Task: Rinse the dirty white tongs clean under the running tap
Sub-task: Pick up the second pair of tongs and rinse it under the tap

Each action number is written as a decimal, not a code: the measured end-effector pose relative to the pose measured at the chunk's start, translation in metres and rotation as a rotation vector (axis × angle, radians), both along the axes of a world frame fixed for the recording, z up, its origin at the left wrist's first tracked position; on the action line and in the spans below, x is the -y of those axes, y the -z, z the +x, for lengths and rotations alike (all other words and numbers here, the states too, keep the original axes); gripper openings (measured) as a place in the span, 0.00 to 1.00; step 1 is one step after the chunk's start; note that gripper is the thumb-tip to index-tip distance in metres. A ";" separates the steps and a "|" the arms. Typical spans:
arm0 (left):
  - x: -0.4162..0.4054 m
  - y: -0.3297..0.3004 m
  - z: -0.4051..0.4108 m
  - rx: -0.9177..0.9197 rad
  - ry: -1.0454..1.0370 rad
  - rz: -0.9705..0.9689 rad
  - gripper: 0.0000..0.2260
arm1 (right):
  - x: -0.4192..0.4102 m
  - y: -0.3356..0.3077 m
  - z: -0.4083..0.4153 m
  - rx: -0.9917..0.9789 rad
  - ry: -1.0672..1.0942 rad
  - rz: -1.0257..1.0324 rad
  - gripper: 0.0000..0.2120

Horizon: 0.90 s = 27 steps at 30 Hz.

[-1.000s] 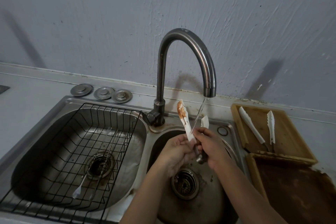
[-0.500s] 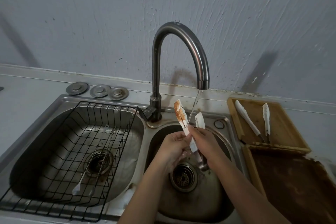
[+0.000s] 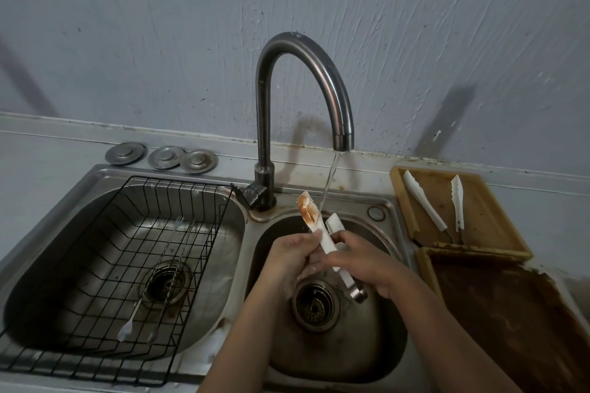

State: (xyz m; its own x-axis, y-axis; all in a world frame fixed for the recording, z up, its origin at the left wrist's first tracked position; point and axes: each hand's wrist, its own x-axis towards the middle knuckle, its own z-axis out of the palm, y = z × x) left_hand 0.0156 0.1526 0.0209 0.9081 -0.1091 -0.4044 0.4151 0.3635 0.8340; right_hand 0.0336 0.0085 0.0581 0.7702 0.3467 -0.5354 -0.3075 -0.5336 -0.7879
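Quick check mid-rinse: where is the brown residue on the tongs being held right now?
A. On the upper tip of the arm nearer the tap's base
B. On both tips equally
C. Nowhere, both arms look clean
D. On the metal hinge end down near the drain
A: the tongs show an orange-brown smear on the upper tip of the arm toward the tap base, while the other tip looks white; the water stream falls beside the stained tip.

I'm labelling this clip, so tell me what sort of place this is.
Most likely a home kitchen, at the washing-up spot. A steel double sink sits under a curved tap with water running, a black wire rack lies in the left basin, and wooden trays stand on the counter beside it.
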 end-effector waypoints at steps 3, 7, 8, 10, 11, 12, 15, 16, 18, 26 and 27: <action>0.000 0.005 0.001 0.022 0.075 0.134 0.05 | 0.002 0.001 0.002 -0.082 0.060 0.009 0.23; 0.007 0.008 0.001 -0.058 0.043 -0.047 0.08 | 0.003 0.002 0.006 -0.073 0.047 -0.103 0.23; 0.009 0.008 0.002 -0.098 0.009 -0.097 0.12 | 0.002 0.003 0.006 -0.063 0.029 -0.135 0.24; 0.012 0.008 0.004 -0.155 -0.034 -0.091 0.17 | 0.000 0.005 0.006 -0.037 0.005 -0.200 0.25; 0.013 0.008 0.005 -0.167 -0.040 -0.073 0.18 | 0.001 0.007 0.006 -0.028 0.004 -0.224 0.25; 0.013 0.009 0.004 -0.168 -0.031 -0.070 0.18 | 0.001 0.009 0.006 -0.015 0.004 -0.245 0.25; 0.016 0.009 0.000 -0.120 0.041 -0.095 0.10 | 0.001 0.014 0.004 0.070 0.007 -0.335 0.27; 0.016 0.010 -0.001 -0.103 0.055 -0.076 0.07 | 0.001 0.015 0.003 0.109 0.013 -0.374 0.27; 0.017 0.011 -0.001 -0.091 0.059 -0.046 0.07 | 0.000 0.018 0.001 0.162 0.019 -0.423 0.25; 0.016 0.017 0.006 -0.212 -0.009 -0.063 0.23 | 0.002 0.018 -0.004 0.275 -0.073 -0.518 0.21; 0.015 0.018 0.005 -0.197 -0.012 -0.061 0.21 | 0.004 0.018 -0.005 0.287 -0.078 -0.532 0.21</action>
